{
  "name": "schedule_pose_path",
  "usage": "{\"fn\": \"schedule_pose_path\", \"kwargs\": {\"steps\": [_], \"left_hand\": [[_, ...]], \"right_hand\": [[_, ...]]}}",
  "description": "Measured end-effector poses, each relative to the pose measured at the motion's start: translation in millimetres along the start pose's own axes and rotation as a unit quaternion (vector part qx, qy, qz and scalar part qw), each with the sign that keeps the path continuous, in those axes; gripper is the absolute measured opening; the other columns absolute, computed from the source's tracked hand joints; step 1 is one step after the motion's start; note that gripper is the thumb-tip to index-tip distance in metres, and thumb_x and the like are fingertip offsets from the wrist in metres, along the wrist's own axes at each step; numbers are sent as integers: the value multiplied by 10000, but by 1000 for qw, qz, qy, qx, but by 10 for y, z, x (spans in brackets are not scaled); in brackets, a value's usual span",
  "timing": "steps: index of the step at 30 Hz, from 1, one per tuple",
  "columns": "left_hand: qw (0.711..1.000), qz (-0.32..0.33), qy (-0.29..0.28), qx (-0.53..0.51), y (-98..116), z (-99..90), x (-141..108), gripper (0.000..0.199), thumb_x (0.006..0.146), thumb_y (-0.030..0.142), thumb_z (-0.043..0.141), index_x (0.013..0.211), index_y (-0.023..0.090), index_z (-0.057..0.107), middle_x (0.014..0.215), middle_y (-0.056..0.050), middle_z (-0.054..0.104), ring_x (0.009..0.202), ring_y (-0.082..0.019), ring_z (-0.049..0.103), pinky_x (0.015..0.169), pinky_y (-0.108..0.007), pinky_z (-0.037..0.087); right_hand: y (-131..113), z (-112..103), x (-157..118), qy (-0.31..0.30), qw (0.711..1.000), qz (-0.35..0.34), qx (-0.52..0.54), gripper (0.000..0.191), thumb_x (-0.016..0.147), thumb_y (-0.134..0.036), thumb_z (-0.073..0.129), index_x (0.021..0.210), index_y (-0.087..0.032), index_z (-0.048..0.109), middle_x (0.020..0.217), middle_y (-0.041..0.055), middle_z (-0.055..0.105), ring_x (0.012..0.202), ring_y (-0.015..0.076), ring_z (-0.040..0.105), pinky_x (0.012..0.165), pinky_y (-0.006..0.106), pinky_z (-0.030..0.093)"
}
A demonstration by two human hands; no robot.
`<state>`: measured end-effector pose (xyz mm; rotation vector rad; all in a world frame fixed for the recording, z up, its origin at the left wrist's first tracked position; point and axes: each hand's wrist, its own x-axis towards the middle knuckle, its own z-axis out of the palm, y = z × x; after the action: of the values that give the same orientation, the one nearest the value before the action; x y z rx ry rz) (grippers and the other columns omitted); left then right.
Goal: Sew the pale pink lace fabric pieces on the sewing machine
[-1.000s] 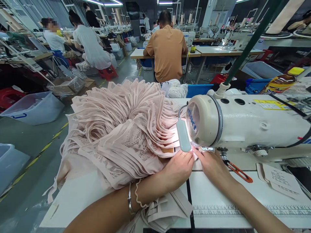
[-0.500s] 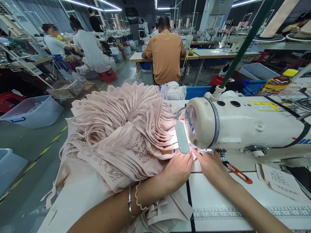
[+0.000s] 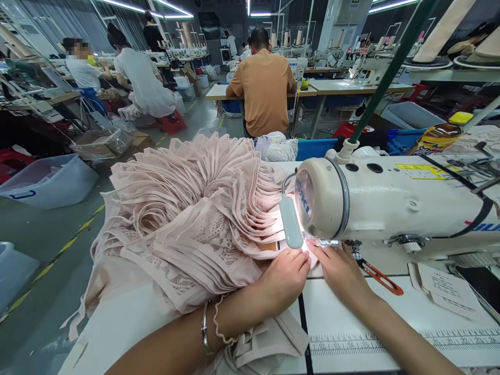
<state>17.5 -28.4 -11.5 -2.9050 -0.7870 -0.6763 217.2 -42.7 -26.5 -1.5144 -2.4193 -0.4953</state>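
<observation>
My left hand [image 3: 287, 276] is closed, thumb and fingers pinching the edge of a pale pink fabric piece [image 3: 311, 260] below the sewing machine head [image 3: 324, 198]. Opposite it, my right hand [image 3: 341, 271] lies with fingers stretched out, the fingertips touching the same piece near the needle area. The needle itself is hidden behind a small grey-green lamp [image 3: 291, 224], which lights the fabric. Left of the machine, a large pile of pink lace-trimmed pieces [image 3: 187, 219] is bunched in layers. More folded fabric pieces [image 3: 273, 341] lie under my left forearm.
Orange-handled thread snips [image 3: 380, 277] lie right of my right hand. Written cards [image 3: 449, 291] rest farther right, and a printed ruler scale [image 3: 351, 341] runs along the table front. A drink bottle [image 3: 437, 136] stands behind the machine. A co-worker [image 3: 263, 94] sits ahead.
The view has shifted slightly. Both hands stay at the machine, and a little more of the pink piece shows between them.
</observation>
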Motion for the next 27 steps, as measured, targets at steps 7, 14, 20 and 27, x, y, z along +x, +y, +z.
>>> {"fn": "schedule_pose_path", "kwargs": {"steps": [7, 14, 20, 27], "left_hand": [[1000, 2, 3, 24, 46, 82, -30, 177, 967, 40, 476, 1099, 22, 592, 1042, -164, 657, 1032, -235, 645, 912, -379, 527], [997, 19, 21, 67, 44, 62, -11, 212, 954, 25, 430, 1054, 36, 616, 1064, -166, 668, 980, -223, 655, 935, -380, 519], [997, 4, 34, 68, 37, 56, 1, 251, 987, 47, 382, 1076, 54, 617, 1055, -147, 687, 963, -208, 662, 915, -365, 542], [998, 8, 30, 51, 10, 36, 9, 224, 972, 29, 408, 1071, 30, 609, 1037, -156, 689, 979, -219, 670, 922, -368, 546]], "right_hand": [[-4, -6, -25, 34, 999, -18, 6, 533, 851, 36, 340, 1197, -209, 663, 1047, 27, 742, 816, 180, 640, 823, 340, 439], [97, 100, -72, -35, 999, -22, 9, 611, 825, 18, 341, 1276, -268, 639, 1162, 58, 713, 940, 212, 649, 819, 346, 477], [145, 156, -90, -44, 999, -29, 14, 582, 847, 10, 332, 1274, -250, 631, 1165, 59, 710, 853, 189, 644, 762, 321, 474], [98, 128, -73, -60, 998, -8, 28, 586, 828, 39, 325, 1211, -265, 649, 1028, 46, 718, 797, 185, 630, 774, 330, 453]]}}
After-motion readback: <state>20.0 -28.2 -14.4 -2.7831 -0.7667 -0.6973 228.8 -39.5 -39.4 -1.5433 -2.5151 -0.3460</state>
